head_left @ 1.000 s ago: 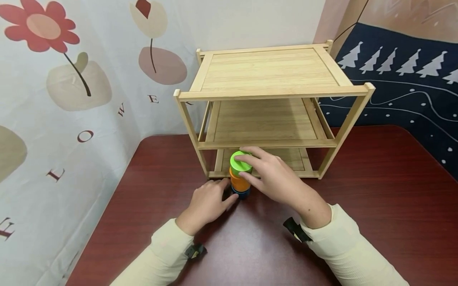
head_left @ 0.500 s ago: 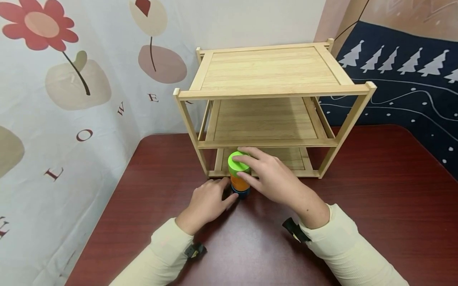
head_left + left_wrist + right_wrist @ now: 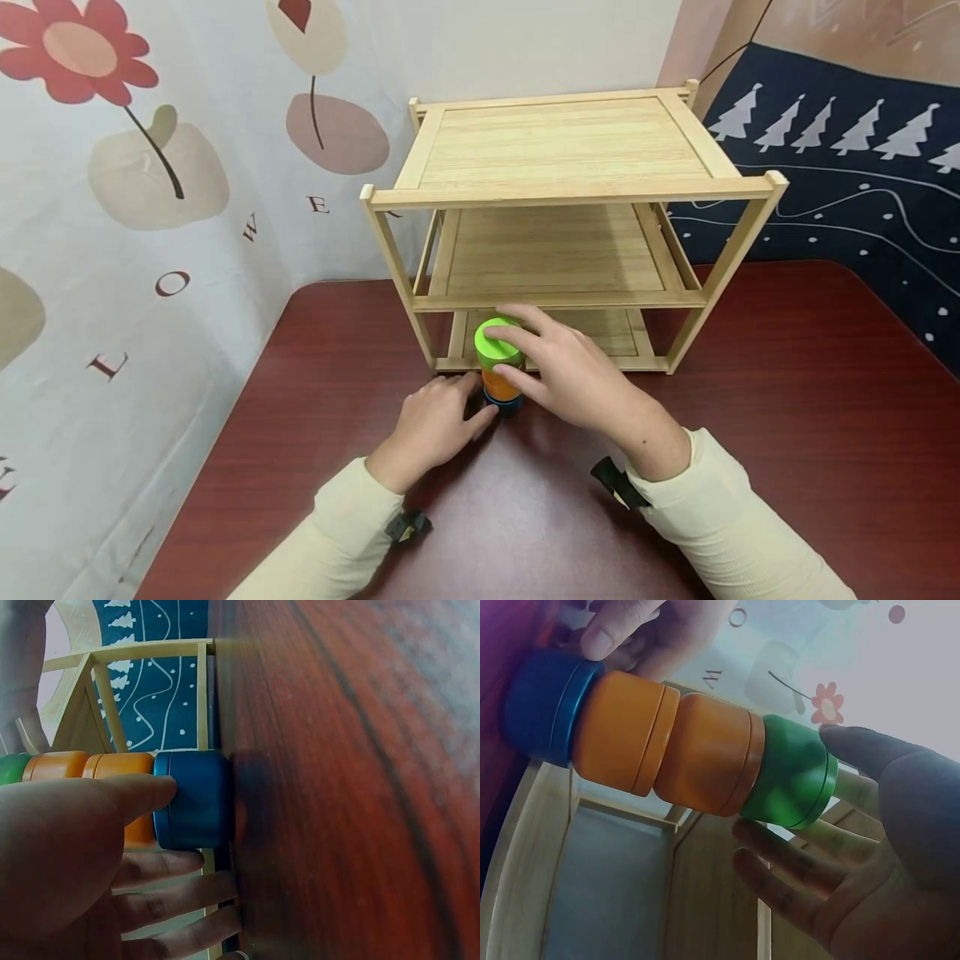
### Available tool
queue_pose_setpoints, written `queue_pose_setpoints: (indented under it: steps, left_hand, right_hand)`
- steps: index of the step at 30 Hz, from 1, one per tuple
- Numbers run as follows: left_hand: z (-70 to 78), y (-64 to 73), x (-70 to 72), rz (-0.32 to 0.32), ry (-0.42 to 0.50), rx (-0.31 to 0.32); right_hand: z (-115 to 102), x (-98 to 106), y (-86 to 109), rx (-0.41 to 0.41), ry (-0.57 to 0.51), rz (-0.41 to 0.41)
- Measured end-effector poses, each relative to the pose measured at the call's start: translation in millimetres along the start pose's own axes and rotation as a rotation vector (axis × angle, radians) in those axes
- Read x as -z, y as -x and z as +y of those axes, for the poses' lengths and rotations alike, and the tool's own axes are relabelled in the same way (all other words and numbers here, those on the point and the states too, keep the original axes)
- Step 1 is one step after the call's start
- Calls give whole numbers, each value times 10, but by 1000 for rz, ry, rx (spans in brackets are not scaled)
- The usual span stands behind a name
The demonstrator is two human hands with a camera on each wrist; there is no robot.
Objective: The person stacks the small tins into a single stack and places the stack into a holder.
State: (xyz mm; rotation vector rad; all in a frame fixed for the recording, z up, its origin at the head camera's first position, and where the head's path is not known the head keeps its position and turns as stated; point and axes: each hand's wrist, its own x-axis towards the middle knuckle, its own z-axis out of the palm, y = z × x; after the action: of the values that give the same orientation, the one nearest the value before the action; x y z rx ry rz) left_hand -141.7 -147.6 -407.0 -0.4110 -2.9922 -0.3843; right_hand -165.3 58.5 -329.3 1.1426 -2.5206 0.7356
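Several small round lidded tins stand in one upright stack on the table. At its base is the blue tin. Above come a lower orange tin and an upper orange tin, with the green tin on top. My left hand rests low beside the stack and holds the blue tin, thumb on the near side, fingers on the far side. Around the green tin curve the thumb and fingers of my right hand. The stack leans slightly between tins in the right wrist view.
Just behind the stack stands a wooden shelf rack with three tiers. The dark red table extends to both sides. A white printed cloth hangs at the left, a navy tree-print cloth at the right.
My right hand and the green tin have shifted slightly left, and the green tin now sits more in line over the orange ones. My left hand has stayed at the blue tin.
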Motion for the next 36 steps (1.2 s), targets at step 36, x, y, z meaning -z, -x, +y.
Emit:
queue_pose_setpoints:
  steps: [36]
  left_hand:
    - [10, 14, 3, -20, -4, 11]
  right_hand:
    - [119, 147, 132, 62, -128, 196]
